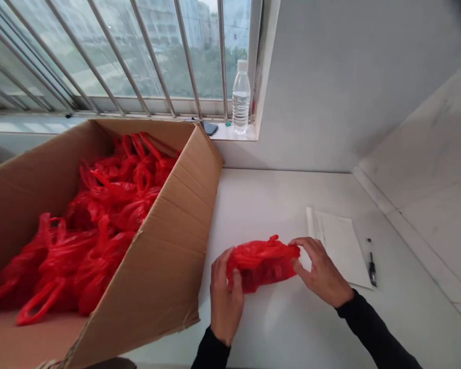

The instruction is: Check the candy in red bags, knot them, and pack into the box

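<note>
A red plastic bag (262,264) is held between my two hands, low over the white tabletop, with its mouth partly spread toward me. My left hand (226,294) grips its left side, thumb in front and fingers behind. On the right, my right hand (318,269) pinches the bag's edge between thumb and fingers. What the bag contains I cannot make out. To the left stands a large open cardboard box (169,241), in which several knotted or looped red plastic bags (111,200) lie heaped.
A notebook (340,246) and a black pen (372,269) lie right of my right hand on the white table (261,200). On the sill of the barred window stands a clear water bottle (241,100), beside a dark flat object (210,127). A wall rises behind the table.
</note>
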`<state>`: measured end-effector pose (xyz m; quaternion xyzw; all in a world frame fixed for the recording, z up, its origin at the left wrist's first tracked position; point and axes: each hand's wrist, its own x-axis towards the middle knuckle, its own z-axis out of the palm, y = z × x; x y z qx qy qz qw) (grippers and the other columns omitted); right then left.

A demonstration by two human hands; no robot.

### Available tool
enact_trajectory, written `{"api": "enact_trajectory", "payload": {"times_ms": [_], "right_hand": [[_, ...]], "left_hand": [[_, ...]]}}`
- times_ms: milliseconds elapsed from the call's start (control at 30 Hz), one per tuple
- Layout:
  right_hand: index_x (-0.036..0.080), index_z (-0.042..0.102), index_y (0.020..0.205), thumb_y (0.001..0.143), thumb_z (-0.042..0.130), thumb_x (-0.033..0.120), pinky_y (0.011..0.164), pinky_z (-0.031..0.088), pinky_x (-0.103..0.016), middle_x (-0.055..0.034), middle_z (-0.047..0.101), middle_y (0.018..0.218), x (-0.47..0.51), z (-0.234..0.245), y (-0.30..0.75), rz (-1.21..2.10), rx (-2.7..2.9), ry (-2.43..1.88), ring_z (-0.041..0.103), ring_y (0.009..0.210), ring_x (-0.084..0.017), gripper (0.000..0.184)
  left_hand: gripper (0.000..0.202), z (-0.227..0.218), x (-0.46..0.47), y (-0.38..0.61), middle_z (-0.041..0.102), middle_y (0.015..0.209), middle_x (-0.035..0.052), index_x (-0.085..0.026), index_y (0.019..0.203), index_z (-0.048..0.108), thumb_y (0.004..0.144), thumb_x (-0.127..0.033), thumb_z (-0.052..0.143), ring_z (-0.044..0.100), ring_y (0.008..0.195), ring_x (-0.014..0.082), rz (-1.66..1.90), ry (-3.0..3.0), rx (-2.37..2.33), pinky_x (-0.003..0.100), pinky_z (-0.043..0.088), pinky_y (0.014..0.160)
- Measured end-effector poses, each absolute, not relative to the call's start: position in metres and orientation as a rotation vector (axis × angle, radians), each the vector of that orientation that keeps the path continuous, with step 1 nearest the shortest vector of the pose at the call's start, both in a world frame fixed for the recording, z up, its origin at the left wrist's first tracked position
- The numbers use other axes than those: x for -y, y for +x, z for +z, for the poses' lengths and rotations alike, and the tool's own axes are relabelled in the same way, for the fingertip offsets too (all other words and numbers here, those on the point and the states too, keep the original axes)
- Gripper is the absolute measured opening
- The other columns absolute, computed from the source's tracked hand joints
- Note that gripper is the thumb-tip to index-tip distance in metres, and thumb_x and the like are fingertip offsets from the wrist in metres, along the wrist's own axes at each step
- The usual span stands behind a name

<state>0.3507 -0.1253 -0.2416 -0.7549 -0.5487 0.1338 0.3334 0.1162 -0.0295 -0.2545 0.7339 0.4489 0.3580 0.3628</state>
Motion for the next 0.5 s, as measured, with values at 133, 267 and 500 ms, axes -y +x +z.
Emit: {"api": "enact_trajectory", "payload": {"times_ms": [133, 267, 500], "right_hand": [[0.026, 0.061, 0.120, 0.094, 0.059, 0.034, 0.095, 0.050, -0.043, -0.0064, 0.069, 0.110, 0.117, -0.235, 0.334, 0.440, 1.441, -1.951, 0.061, 0.104, -0.026, 0.027], [0.025, 0.065, 0.101, 0.101, 0.049, 0.045, 0.078, 0.050, -0.034, -0.0032, 0.069, 0.090, 0.116, -0.232, 0.333, 0.505, 1.262, -1.965, 0.063, 0.085, -0.022, 0.026], [0.024, 0.056, 0.091, 0.100, 0.050, 0.054, 0.055, 0.038, -0.025, 0.0052, 0.050, 0.070, 0.141, -0.234, 0.343, 0.588, 0.803, -1.854, 0.043, 0.061, -0.014, 0.032]], "left_hand": [[0.046, -0.247, 0.028, 0.130, 0.063, 0.134, 0.0095, -0.027, 0.136, 0.063, 0.091, -0.023, 0.062, 0.055, 0.123, 0.0303, 0.912, 2.039, -1.028, 0.051, 0.041, 0.109], [0.020, -0.245, 0.020, 0.129, 0.067, 0.108, 0.0077, -0.026, 0.108, 0.075, 0.097, -0.026, 0.059, 0.062, 0.104, 0.0265, 0.982, 2.007, -1.094, 0.043, 0.048, 0.095], [0.019, -0.224, 0.023, 0.118, 0.059, 0.113, 0.0065, -0.023, 0.105, 0.069, 0.103, -0.027, 0.051, 0.061, 0.107, 0.0211, 1.186, 1.862, -1.248, 0.033, 0.047, 0.095]]}}
